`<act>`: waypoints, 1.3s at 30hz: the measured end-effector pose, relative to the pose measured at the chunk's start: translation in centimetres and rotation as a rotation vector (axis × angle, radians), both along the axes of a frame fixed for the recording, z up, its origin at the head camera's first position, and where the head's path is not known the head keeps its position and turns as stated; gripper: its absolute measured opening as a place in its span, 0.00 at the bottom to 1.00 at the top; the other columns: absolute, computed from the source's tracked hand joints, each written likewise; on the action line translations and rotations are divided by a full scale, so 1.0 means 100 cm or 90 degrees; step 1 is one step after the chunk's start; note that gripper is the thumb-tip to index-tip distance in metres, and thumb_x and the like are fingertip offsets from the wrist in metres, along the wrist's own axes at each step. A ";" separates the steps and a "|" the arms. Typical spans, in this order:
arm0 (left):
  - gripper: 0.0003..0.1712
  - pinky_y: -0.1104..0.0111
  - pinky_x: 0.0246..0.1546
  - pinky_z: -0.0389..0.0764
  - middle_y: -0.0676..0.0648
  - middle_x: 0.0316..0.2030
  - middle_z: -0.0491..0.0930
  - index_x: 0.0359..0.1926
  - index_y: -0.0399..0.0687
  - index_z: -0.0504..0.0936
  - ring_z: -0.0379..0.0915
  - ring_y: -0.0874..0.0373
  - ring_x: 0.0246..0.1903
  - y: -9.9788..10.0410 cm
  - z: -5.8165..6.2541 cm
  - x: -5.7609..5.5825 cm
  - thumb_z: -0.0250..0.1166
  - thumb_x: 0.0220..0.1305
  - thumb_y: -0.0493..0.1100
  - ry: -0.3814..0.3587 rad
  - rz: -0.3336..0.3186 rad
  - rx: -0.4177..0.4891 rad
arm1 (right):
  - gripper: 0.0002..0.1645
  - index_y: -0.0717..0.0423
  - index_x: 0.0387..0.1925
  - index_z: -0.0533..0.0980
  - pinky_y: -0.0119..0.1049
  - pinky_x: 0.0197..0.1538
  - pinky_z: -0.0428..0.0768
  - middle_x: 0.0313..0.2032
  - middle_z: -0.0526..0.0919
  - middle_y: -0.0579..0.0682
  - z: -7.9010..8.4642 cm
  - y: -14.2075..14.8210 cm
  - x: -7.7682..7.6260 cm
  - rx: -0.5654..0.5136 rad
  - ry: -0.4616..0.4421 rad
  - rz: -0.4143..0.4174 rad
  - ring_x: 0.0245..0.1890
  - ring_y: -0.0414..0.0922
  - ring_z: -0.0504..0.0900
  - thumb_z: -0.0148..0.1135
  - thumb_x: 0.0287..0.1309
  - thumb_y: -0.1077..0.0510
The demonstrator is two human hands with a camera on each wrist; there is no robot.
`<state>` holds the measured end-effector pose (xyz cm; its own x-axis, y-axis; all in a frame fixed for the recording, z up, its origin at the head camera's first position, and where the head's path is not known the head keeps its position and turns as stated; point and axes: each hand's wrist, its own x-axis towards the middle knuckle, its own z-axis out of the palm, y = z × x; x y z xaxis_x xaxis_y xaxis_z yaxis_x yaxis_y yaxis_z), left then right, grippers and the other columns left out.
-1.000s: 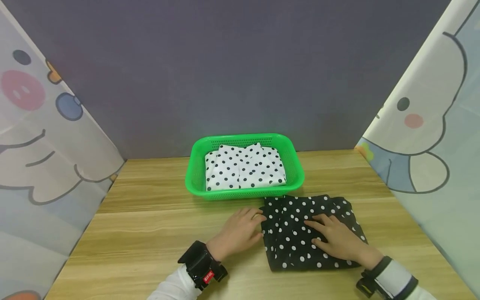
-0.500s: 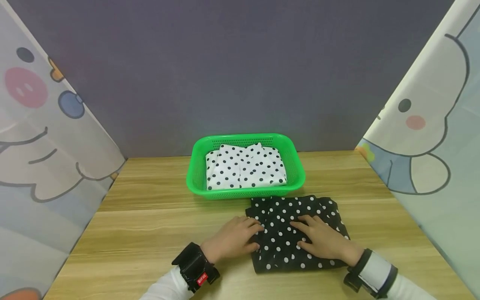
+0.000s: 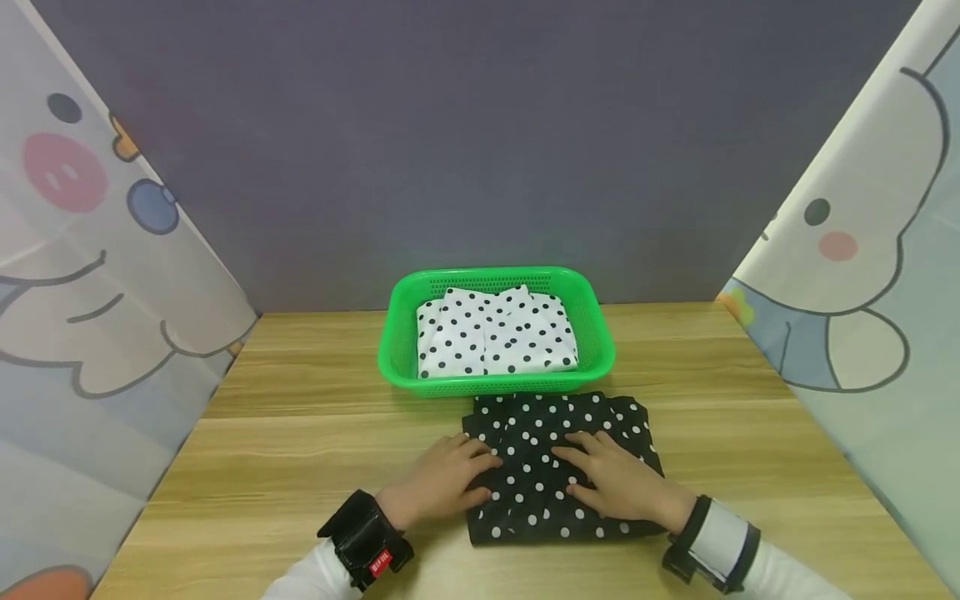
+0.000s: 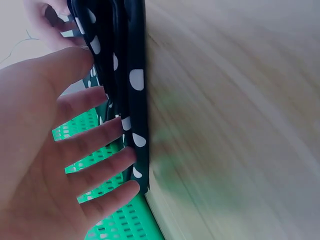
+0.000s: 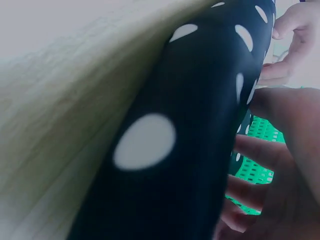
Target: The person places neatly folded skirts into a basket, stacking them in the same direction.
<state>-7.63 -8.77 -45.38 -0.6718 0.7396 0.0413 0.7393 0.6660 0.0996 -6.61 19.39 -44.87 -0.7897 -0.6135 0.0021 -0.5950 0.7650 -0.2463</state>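
Note:
A folded black cloth with white dots [image 3: 528,475] lies on the wooden table, just in front of the green basket. My left hand [image 3: 438,479] touches its left edge with spread fingers; the left wrist view shows these fingertips [image 4: 131,187] against the folded layers. On top of the cloth, right of its middle, rests my right hand [image 3: 622,483] with fingers extended. The right wrist view has the cloth's thick rounded edge [image 5: 185,130] close up, and my right fingers [image 5: 252,192] lie along its upper side. Neither hand curls round the fabric.
Behind the black cloth stands the green perforated basket [image 3: 393,350], holding a folded white cloth with black dots [image 3: 495,333]. A dark grey panel [image 3: 480,150] rises at the table's back. Cartoon-printed sheets [image 3: 840,333] flank both sides of the wooden table [image 3: 315,400].
The black dotted cloth has slid left along the table, from the basket's front right to more squarely before it. Both hands have moved left with it.

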 end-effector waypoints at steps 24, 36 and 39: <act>0.22 0.58 0.51 0.72 0.52 0.49 0.74 0.54 0.58 0.76 0.69 0.56 0.48 -0.036 -0.003 0.007 0.60 0.59 0.53 0.007 0.034 -0.002 | 0.28 0.51 0.58 0.71 0.54 0.56 0.69 0.60 0.68 0.56 0.002 0.015 -0.004 -0.014 0.123 0.052 0.59 0.55 0.68 0.61 0.55 0.50; 0.22 0.57 0.49 0.73 0.51 0.48 0.75 0.53 0.57 0.77 0.72 0.54 0.48 -0.060 0.002 0.012 0.62 0.57 0.52 0.005 0.046 0.005 | 0.26 0.53 0.57 0.72 0.51 0.56 0.71 0.60 0.68 0.56 0.003 0.019 -0.007 0.012 0.092 0.053 0.57 0.54 0.69 0.58 0.58 0.49; 0.22 0.57 0.48 0.74 0.50 0.48 0.75 0.53 0.57 0.77 0.72 0.54 0.47 -0.065 0.002 0.012 0.62 0.56 0.52 0.011 0.051 0.003 | 0.25 0.53 0.57 0.72 0.51 0.56 0.72 0.60 0.68 0.56 0.000 0.014 -0.009 0.013 0.091 0.059 0.57 0.54 0.69 0.58 0.58 0.49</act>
